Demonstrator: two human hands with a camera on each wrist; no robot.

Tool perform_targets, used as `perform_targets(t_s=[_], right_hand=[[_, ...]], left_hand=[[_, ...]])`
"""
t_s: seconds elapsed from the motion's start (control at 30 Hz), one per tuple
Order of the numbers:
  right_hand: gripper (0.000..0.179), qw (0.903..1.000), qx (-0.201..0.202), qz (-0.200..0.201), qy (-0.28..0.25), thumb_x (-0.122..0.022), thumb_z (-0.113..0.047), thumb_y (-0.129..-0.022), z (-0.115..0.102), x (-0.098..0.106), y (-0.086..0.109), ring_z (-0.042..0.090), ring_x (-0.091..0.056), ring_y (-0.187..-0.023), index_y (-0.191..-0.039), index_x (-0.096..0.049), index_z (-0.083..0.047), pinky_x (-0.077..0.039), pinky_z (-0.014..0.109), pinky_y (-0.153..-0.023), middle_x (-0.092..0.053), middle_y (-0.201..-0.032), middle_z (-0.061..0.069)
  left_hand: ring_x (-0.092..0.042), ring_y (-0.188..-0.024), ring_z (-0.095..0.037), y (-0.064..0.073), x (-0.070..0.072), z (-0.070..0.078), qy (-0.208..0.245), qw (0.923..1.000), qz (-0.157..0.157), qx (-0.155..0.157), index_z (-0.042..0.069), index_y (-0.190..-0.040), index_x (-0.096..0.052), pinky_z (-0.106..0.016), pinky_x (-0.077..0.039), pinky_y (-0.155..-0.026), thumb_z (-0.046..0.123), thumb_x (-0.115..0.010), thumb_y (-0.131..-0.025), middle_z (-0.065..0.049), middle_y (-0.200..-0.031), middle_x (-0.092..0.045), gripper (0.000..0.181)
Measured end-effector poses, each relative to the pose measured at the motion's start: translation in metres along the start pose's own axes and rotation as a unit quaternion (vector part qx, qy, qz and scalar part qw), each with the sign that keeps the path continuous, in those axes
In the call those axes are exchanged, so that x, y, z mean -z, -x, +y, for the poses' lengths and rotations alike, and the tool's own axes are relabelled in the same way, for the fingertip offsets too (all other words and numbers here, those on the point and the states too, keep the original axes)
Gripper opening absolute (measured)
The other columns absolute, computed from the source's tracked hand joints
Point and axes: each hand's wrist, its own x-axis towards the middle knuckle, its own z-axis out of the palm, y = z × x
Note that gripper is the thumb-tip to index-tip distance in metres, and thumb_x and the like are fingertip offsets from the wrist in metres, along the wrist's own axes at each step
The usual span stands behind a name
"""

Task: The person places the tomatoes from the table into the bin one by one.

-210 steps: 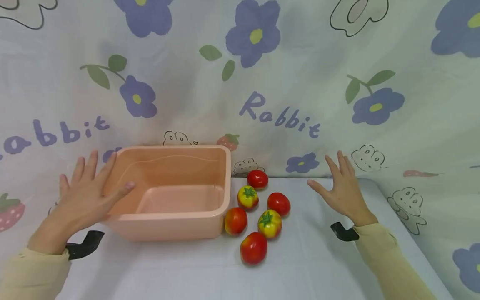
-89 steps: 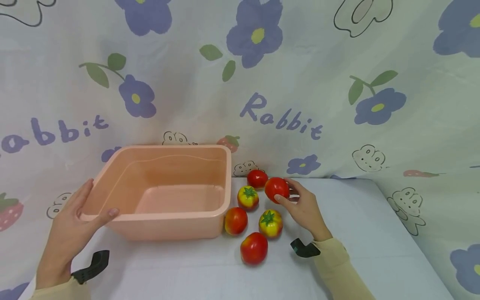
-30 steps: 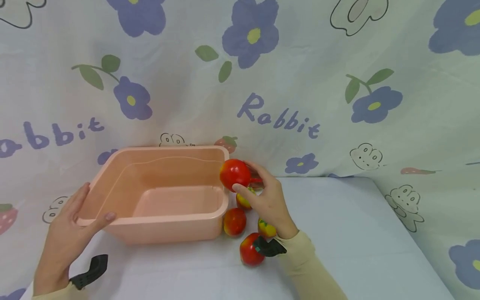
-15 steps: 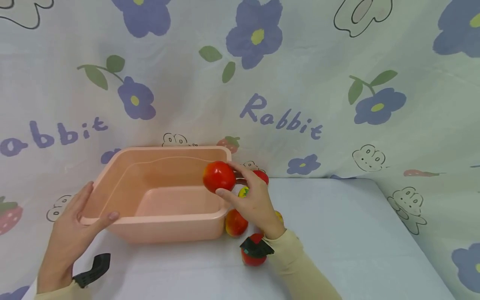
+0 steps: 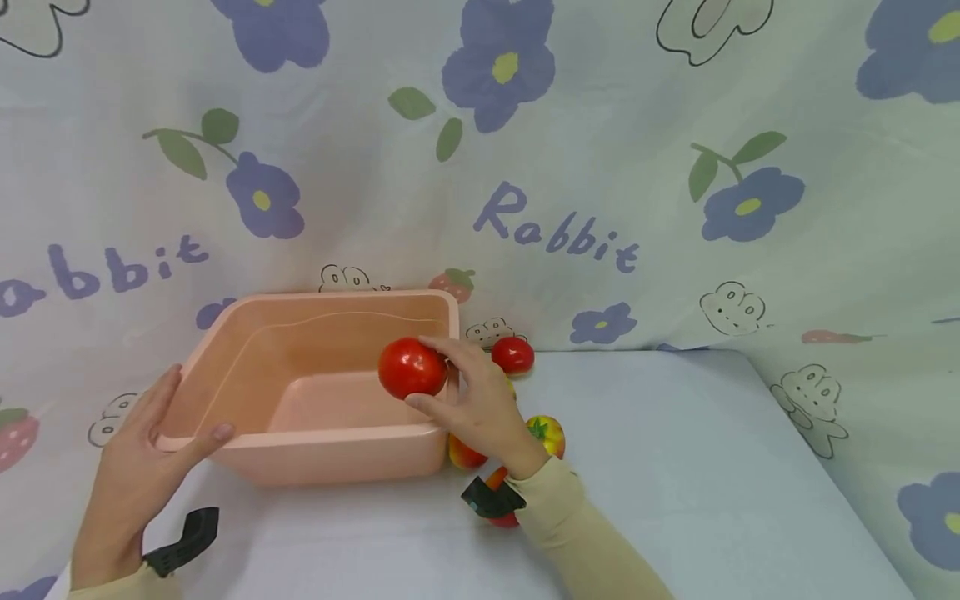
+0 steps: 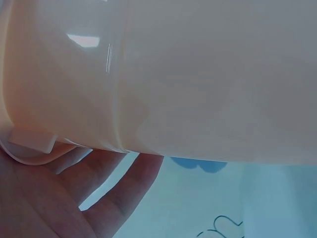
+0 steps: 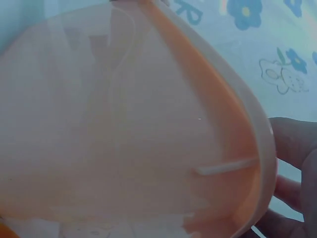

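Note:
A peach-coloured plastic basin (image 5: 337, 457) stands on the table left of centre. My right hand (image 5: 483, 408) holds a red tomato (image 5: 411, 368) between thumb and fingers, over the basin's right side and inside its rim in the head view. My left hand (image 5: 138, 467) grips the basin's front left corner, thumb over the front rim and fingers along the outer side. In the left wrist view those fingers (image 6: 121, 203) lie against the wall. In the right wrist view the basin's wall (image 7: 124, 124) fills most of the frame and hides the tomato; fingers (image 7: 292, 141) show beyond the rim.
Right of the basin lie another red tomato (image 5: 513, 356), a yellow-red tomato with a green top (image 5: 546, 435) and an orange-red one (image 5: 467, 452). Two more are partly hidden by the right hand and wrist. A printed cloth (image 5: 600, 167) hangs behind the white table (image 5: 675, 483).
The right hand came in from the right, took hold of a red tomato among the others and carried it left over the basin. The left hand moved down onto the basin's corner and stays there.

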Motion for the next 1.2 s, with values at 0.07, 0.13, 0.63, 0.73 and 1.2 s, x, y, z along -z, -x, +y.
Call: perform_targets(t_s=[0.07, 0.13, 0.63, 0.73, 1.2], right_hand=[[0.064, 0.9998, -0.001, -0.009, 0.017, -0.084, -0.027, -0.082, 0.000, -0.001, 0.000, 0.015, -0.051, -0.124, -0.140, -0.058, -0.018, -0.052, 0.042, -0.100, -0.060, -0.139, -0.002], [0.063, 0.9997, 0.001, -0.016, 0.021, -0.084, -0.025, -0.083, 0.000, -0.002, 0.001, 0.018, -0.051, -0.125, -0.140, -0.059, -0.016, -0.052, 0.044, -0.101, -0.059, -0.140, 0.000], [0.054, 0.9996, 0.012, 0.024, -0.012, -0.082, -0.017, -0.085, 0.016, 0.019, 0.011, 0.017, -0.055, -0.119, -0.135, -0.062, -0.011, -0.053, 0.040, -0.100, -0.061, -0.135, -0.002], [0.054, 0.9995, -0.006, 0.028, -0.016, -0.083, -0.015, -0.085, 0.022, 0.029, 0.015, 0.014, -0.055, -0.121, -0.135, -0.063, -0.014, -0.051, 0.042, -0.104, -0.061, -0.134, -0.005], [0.052, 0.9972, -0.055, 0.033, 0.039, -0.079, -0.014, -0.088, 0.070, 0.067, 0.040, 0.026, -0.056, -0.126, -0.136, -0.061, -0.008, -0.053, 0.050, -0.101, -0.059, -0.139, 0.006]], left_hand=[[-0.007, -0.150, -0.049, 0.000, 0.000, -0.001, -0.002, 1.0000, 0.002, 0.001, 0.030, -0.161, -0.001, -0.080, -0.010, -0.109, 0.042, -0.077, -0.087, -0.008, -0.168, 0.000, 0.107], [-0.007, -0.150, -0.049, 0.001, 0.000, -0.001, -0.001, 1.0000, 0.003, -0.003, 0.029, -0.161, -0.001, -0.079, -0.010, -0.109, 0.042, -0.077, -0.088, -0.008, -0.168, 0.000, 0.107], [-0.007, -0.149, -0.050, 0.002, 0.001, 0.001, -0.008, 0.9998, 0.002, -0.019, 0.027, -0.162, -0.003, -0.080, -0.009, -0.109, 0.041, -0.077, -0.088, -0.009, -0.168, -0.002, 0.106], [-0.009, -0.149, -0.052, 0.002, 0.002, 0.000, -0.009, 0.9998, 0.003, -0.019, 0.027, -0.162, -0.003, -0.080, -0.011, -0.109, 0.041, -0.077, -0.088, -0.010, -0.168, -0.002, 0.106], [-0.007, -0.148, -0.053, 0.002, 0.002, 0.002, -0.017, 0.9998, -0.003, -0.003, 0.028, -0.162, 0.001, -0.082, -0.009, -0.107, 0.044, -0.076, -0.088, -0.011, -0.168, 0.000, 0.108]])
